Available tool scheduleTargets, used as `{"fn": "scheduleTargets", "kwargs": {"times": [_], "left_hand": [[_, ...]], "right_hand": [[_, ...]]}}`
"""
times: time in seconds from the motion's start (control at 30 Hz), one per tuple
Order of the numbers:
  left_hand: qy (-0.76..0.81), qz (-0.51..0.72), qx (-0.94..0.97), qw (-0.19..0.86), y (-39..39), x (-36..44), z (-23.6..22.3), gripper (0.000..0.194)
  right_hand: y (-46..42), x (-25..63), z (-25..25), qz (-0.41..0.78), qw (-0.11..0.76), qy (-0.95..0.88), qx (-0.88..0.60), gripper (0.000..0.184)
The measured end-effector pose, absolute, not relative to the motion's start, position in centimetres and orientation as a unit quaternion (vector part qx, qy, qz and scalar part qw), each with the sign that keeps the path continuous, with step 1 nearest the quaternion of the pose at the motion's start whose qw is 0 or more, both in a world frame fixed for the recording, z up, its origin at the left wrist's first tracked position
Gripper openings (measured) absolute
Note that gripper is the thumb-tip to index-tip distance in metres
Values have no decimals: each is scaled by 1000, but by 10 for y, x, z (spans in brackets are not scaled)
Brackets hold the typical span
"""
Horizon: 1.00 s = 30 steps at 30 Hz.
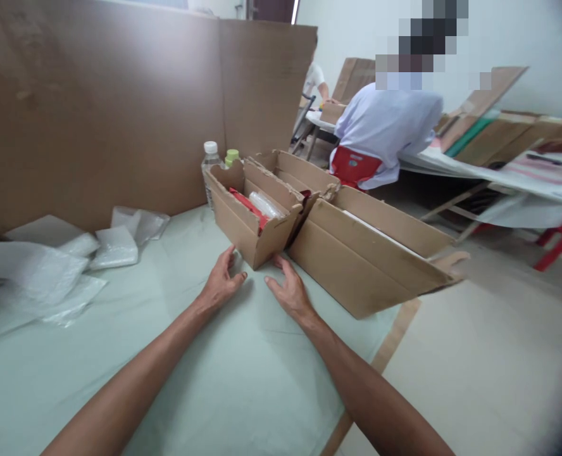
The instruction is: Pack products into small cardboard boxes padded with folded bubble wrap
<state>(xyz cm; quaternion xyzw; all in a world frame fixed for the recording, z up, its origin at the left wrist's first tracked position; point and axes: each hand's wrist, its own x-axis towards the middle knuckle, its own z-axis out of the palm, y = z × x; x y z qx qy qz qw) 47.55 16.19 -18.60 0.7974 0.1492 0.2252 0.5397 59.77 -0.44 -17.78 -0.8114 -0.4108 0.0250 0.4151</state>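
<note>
Already, the small cardboard box [237, 229] on the pale-green cloth [243, 380] held a red packet [249, 206] and probably bubble wrap [266, 206]; its top stood unclosed. The left hand [221, 278] and right hand [291, 292], fingers and thumbs apart, flanked its near corner, contact unclear.

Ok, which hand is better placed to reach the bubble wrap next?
Probably the left hand: it is open and nearer the bubble wrap, with tablecloth between them. The right hand, also open, is farther across, near the larger box.
</note>
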Motion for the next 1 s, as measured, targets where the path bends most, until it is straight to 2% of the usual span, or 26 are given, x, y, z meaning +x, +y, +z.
{"fn": "scheduleTargets", "kwargs": {"times": [0.1, 0.17, 0.37, 0.53, 0.67, 0.73, 0.87, 0.93, 1.0], "left_hand": [[128, 212, 845, 473, 142, 431, -185, 63], [113, 190, 875, 431, 126, 396, -179, 51], [70, 113, 971, 197, 103, 293, -158, 42], [159, 145, 965, 151, 120, 194, -159, 37], [360, 261, 890, 99, 180, 101, -141, 29], [459, 323, 826, 50, 223, 50, -114, 31], [613, 421, 667, -48, 302, -41, -47, 54], [660, 435, 610, -62, 329, -72, -24, 63], [689, 433, 579, -47, 348, -89, -15, 62]], "right_hand": [[-12, 596, -170, 41, 390, -465, -793, 28], [-13, 596, -170, 36, 372, -502, -780, 24], [8, 571, -191, -131, 226, -646, -717, 46], [23, 496, -198, -190, 159, -763, -597, 62], [39, 428, -198, -195, 158, -827, -502, 77], [49, 400, -195, -185, 150, -849, -473, 79], [68, 368, -189, -171, 139, -868, -445, 74], [73, 365, -189, -170, 138, -870, -442, 71], [76, 367, -189, -165, 137, -871, -441, 69]]}}
